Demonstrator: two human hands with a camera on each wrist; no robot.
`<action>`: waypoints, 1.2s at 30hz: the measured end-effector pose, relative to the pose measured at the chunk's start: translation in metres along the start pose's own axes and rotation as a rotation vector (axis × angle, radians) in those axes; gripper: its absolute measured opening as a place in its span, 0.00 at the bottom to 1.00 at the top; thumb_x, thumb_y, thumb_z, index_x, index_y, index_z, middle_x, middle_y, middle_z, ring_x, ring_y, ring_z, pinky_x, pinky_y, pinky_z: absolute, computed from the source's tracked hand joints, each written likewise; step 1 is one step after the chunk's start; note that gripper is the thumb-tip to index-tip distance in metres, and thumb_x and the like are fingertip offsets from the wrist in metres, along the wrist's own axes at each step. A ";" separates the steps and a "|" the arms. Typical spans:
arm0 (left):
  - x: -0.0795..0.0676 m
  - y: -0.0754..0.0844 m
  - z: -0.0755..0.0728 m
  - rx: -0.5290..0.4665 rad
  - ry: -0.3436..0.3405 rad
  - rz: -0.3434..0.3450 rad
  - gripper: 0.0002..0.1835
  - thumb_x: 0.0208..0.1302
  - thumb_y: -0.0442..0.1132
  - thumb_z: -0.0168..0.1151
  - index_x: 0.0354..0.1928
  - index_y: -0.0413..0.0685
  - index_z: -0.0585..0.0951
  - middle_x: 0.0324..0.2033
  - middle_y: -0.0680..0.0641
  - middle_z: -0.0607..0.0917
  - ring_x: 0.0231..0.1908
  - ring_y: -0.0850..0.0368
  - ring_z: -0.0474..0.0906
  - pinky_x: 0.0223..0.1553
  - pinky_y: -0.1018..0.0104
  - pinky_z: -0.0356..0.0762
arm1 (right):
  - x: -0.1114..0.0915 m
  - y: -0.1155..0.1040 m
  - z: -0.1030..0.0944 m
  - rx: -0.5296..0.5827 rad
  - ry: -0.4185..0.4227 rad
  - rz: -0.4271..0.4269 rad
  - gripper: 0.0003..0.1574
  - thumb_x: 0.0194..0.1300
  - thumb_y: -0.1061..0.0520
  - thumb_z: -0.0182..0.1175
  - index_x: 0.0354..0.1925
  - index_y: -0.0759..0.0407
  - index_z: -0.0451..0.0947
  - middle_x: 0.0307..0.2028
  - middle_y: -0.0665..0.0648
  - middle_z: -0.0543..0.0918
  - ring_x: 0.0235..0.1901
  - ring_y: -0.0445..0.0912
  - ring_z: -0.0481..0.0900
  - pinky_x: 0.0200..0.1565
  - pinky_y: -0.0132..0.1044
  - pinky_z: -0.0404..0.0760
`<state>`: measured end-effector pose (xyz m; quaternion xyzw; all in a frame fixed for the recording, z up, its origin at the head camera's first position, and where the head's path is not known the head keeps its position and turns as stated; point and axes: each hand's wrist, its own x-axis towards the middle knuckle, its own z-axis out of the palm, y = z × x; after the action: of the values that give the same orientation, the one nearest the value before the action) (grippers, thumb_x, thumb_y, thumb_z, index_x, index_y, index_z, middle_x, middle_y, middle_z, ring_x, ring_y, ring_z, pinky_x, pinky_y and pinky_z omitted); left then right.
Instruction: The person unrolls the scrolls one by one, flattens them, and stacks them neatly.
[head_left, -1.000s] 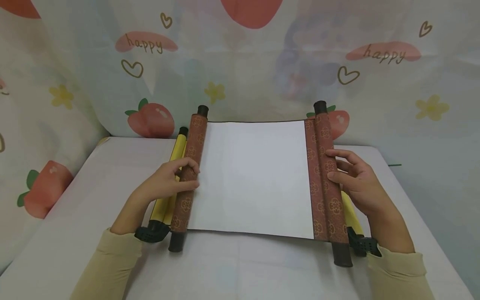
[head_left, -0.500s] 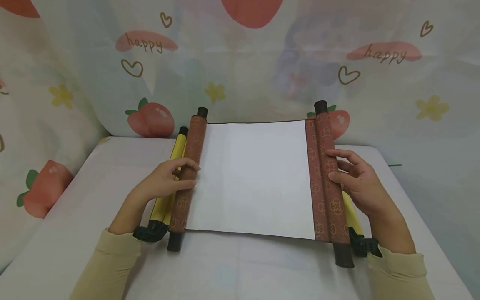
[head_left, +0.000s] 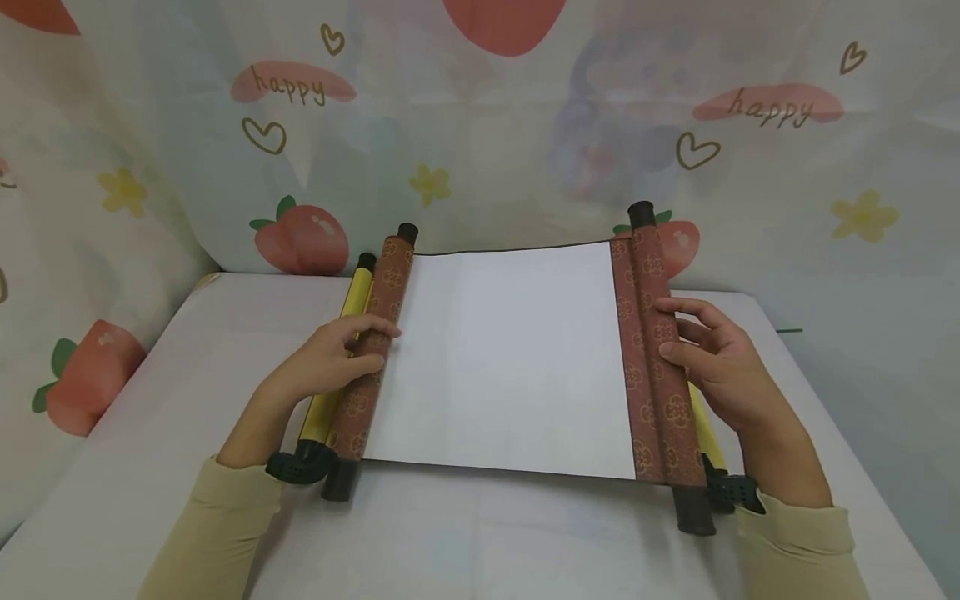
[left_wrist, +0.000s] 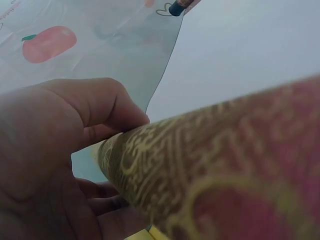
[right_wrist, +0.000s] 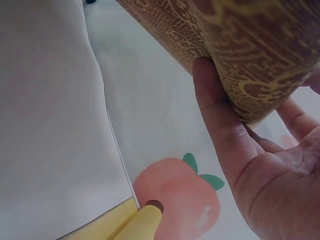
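A hanging scroll [head_left: 502, 358] with blank white paper is held partly unrolled above the table. Its two rollers are reddish-brown with gold patterns and black end knobs. My left hand [head_left: 322, 358] grips the left roller [head_left: 386, 292], thumb and fingers around its middle; the left wrist view shows the patterned roller [left_wrist: 225, 165] close up. On the other side, my right hand [head_left: 720, 367] holds the right roller [head_left: 671, 400] between thumb and fingers. Beneath lies a second, yellow scroll [head_left: 358, 292], mostly hidden; the right wrist view shows its yellow roller [right_wrist: 140, 225] and white paper [right_wrist: 55, 125].
The table [head_left: 480, 542] has a white cover. Behind it hangs a pale curtain [head_left: 495, 142] printed with peaches, hearts and the word "happy". Dark straps [head_left: 303, 465] circle both wrists below beige sleeves [head_left: 217, 533].
The left roller has tilted, its upper end dropping slightly and its lower end swinging left. The right roller's lower end has shifted a little right. Both hands keep their grip.
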<state>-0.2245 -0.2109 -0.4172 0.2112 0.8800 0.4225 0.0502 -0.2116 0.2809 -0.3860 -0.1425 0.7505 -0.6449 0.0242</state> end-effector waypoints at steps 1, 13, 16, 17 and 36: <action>0.000 0.000 0.000 0.002 0.002 0.000 0.18 0.65 0.35 0.63 0.58 0.48 0.80 0.57 0.48 0.80 0.53 0.51 0.71 0.49 0.53 0.74 | 0.000 0.000 0.000 0.001 0.001 -0.001 0.31 0.72 0.68 0.55 0.70 0.58 0.63 0.59 0.59 0.70 0.49 0.43 0.79 0.42 0.32 0.83; 0.001 0.000 0.000 -0.018 0.011 -0.016 0.19 0.61 0.36 0.69 0.54 0.48 0.78 0.56 0.47 0.78 0.54 0.48 0.70 0.49 0.50 0.74 | -0.001 -0.003 -0.001 0.009 0.015 0.005 0.31 0.71 0.68 0.55 0.70 0.58 0.63 0.59 0.59 0.70 0.50 0.43 0.78 0.41 0.32 0.83; 0.000 0.000 -0.001 -0.017 0.006 -0.018 0.20 0.62 0.35 0.66 0.57 0.50 0.78 0.58 0.48 0.78 0.54 0.49 0.69 0.49 0.51 0.73 | -0.001 -0.003 -0.002 0.013 0.018 -0.003 0.31 0.71 0.68 0.55 0.69 0.59 0.63 0.59 0.59 0.70 0.49 0.43 0.78 0.41 0.32 0.83; 0.000 0.001 -0.002 -0.013 0.005 -0.020 0.21 0.63 0.34 0.65 0.58 0.51 0.78 0.59 0.48 0.77 0.54 0.49 0.69 0.49 0.51 0.72 | -0.001 -0.003 -0.002 0.015 0.018 -0.005 0.31 0.71 0.69 0.55 0.69 0.59 0.63 0.59 0.59 0.70 0.49 0.43 0.78 0.41 0.32 0.83; -0.003 0.000 -0.006 0.016 -0.038 -0.041 0.24 0.65 0.32 0.55 0.63 0.55 0.77 0.61 0.48 0.76 0.52 0.51 0.68 0.46 0.54 0.70 | 0.000 -0.001 -0.002 0.027 0.010 -0.033 0.31 0.71 0.69 0.55 0.70 0.59 0.63 0.58 0.60 0.70 0.49 0.43 0.79 0.40 0.32 0.84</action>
<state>-0.2232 -0.2162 -0.4134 0.2016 0.8864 0.4101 0.0739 -0.2113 0.2828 -0.3843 -0.1513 0.7395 -0.6558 0.0118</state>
